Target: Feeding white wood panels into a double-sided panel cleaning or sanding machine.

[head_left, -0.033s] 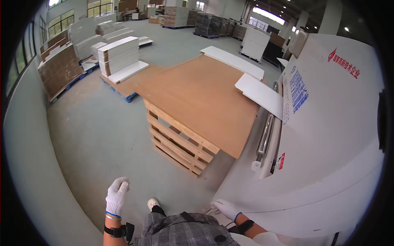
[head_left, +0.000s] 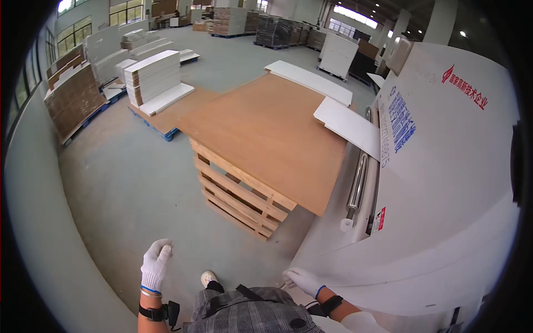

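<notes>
My left hand (head_left: 155, 265), in a white knit glove, hangs in the air over the floor with its fingers curled in and nothing visible in them. Near the lower middle, my right hand (head_left: 305, 281), gloved too, is beside the lower side of the white machine (head_left: 438, 222). Its fingers are pressed together and point left; a thin pale thing shows at their tips, too small to name. Farther off, a white board (head_left: 351, 126) sticks out of the machine's roller slot over a brown sheet (head_left: 261, 127). Another white board (head_left: 311, 82) lies at that sheet's far edge.
Stacked wooden pallets (head_left: 239, 191) bear the brown sheet, whose corner juts toward me. A shiny roller (head_left: 358, 186) runs along the machine. Left of the sheet, a stack of white boards (head_left: 155, 77) stands on a blue pallet (head_left: 161, 130). A pale wall (head_left: 39, 205) curves along my left.
The whole view has shifted slightly, so the boards, pallets and stacks appear a little farther left. Both hands keep nearly the same pose.
</notes>
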{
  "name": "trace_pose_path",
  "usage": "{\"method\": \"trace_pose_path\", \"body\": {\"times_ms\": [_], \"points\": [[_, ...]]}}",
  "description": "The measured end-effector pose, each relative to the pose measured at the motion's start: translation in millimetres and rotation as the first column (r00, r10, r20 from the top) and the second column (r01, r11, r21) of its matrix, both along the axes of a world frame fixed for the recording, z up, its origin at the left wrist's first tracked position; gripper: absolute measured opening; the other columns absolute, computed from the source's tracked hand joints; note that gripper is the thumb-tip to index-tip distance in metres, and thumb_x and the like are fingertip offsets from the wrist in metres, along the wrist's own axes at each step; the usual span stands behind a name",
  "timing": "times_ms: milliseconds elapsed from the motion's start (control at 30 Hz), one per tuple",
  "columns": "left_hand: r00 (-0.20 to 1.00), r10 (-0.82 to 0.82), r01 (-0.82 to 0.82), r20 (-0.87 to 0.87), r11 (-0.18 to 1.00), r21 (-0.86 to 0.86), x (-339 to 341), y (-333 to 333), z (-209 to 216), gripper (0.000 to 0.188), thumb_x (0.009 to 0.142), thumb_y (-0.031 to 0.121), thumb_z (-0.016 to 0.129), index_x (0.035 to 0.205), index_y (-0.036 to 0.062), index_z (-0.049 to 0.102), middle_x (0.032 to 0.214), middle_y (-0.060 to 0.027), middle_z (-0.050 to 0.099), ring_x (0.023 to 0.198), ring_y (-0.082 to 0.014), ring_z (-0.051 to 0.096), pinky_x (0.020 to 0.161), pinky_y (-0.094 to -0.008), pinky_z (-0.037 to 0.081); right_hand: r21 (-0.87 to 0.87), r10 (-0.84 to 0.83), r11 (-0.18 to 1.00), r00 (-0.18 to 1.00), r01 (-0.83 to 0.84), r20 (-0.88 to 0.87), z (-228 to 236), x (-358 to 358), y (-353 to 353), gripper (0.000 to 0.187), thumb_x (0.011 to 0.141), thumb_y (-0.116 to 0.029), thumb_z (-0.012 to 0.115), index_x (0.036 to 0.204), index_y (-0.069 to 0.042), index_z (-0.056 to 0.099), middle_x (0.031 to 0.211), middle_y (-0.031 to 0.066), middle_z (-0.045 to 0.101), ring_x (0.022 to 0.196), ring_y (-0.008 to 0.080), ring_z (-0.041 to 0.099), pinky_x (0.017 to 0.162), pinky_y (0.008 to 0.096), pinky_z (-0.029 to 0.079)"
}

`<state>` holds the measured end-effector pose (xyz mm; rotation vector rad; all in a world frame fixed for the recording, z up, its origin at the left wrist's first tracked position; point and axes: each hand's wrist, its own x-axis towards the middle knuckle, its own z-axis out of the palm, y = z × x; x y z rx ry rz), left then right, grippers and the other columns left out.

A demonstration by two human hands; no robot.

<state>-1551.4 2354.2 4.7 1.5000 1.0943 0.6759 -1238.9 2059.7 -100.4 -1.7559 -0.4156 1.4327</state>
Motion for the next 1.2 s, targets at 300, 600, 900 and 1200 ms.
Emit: {"method": "trace_pose_path", "body": {"times_ms": [300,600,900,1200], "points": [[0.939,-0.344,0.342,-0.024,0.938,-0.057,100,175,-7,0.025,0.092,0.014,0.050,0.107,-0.0045,0.057,0.094,-0.0107,0.063,0.082,-0.0165,0.060,0.078,-0.0309,0.052,0.071,-0.377,0.922,0.924,0.380,-0.059,58,7,134,0.030,0.094,-0.023,0.044,0.109,0.001,0.055,0.095,0.0098,0.061,0.080,0.0176,0.061,0.075,0.0326,0.052],[0.834,-0.550,0.548,-0.039,0.835,-0.049,226,315,4,0.027,0.091,0.014,0.050,0.108,-0.0052,0.057,0.094,-0.0128,0.063,0.083,-0.0182,0.061,0.077,-0.0321,0.053,0.352,-0.527,0.605,0.690,0.715,-0.496,96,132,264,0.030,0.093,-0.026,0.050,0.107,0.000,0.055,0.094,0.0095,0.061,0.085,0.0205,0.060,0.078,0.0360,0.051],[0.852,-0.523,0.518,-0.014,0.847,-0.122,332,447,33,0.024,0.091,0.011,0.047,0.105,-0.0043,0.058,0.089,-0.0121,0.062,0.078,-0.0199,0.062,0.072,-0.0320,0.054,0.327,-0.525,0.399,0.506,0.856,-0.684,98,259,357,0.032,0.091,-0.027,0.053,0.109,0.000,0.054,0.103,0.0137,0.059,0.096,0.0260,0.057,0.086,0.0391,0.048],[0.691,-0.666,0.721,0.281,0.601,-0.345,507,500,45,0.031,0.091,0.021,0.054,0.111,-0.0032,0.052,0.095,-0.0140,0.060,0.081,-0.0242,0.061,0.074,-0.0381,0.053,0.272,-0.740,0.065,0.229,0.960,-0.632,107,315,360,0.027,0.088,-0.025,0.057,0.101,-0.002,0.057,0.096,0.0118,0.060,0.089,0.0265,0.058,0.081,0.0382,0.050]]}}
